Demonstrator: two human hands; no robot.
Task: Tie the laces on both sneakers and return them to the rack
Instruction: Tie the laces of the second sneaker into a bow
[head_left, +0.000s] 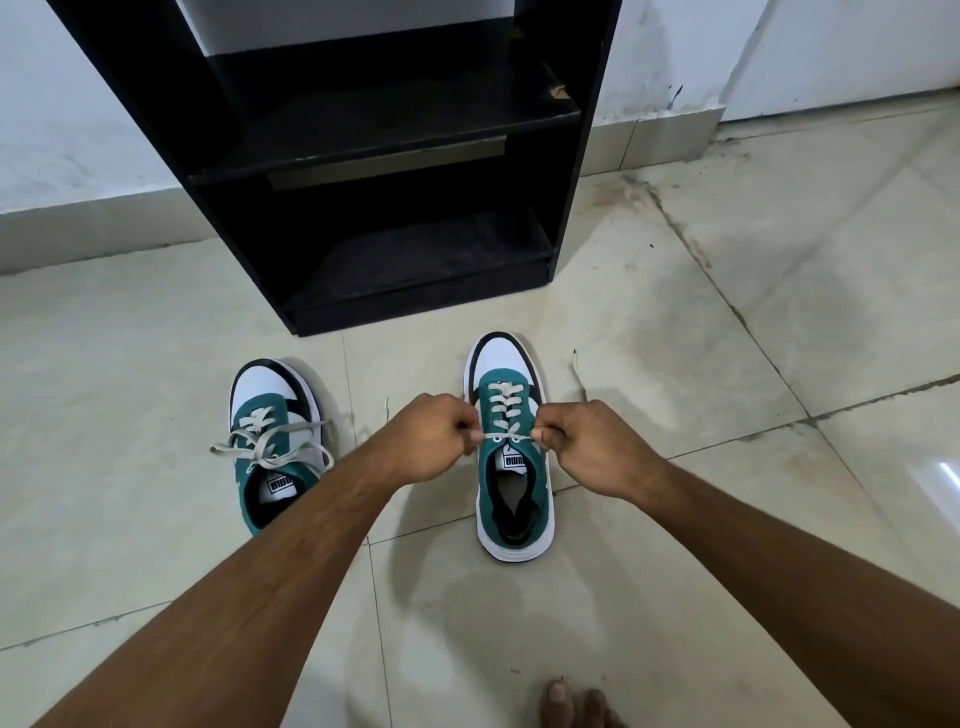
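Two teal, white and black sneakers stand on the tiled floor with their toes toward the rack. The left sneaker (272, 441) has its grey laces in a bow. Over the right sneaker (511, 457), my left hand (434, 439) and my right hand (587, 447) each pinch one end of its lace (501, 415) and hold it taut sideways across the tongue. The loose lace tips stick out past my fists on both sides. The black shoe rack (363, 156) stands just behind the sneakers, its two visible shelves bare.
The rack backs onto a white wall (62, 104) with a low skirting. Pale floor tiles (727, 312) with dirty grout lines spread to the right. Bare toes (571, 701) show at the bottom edge.
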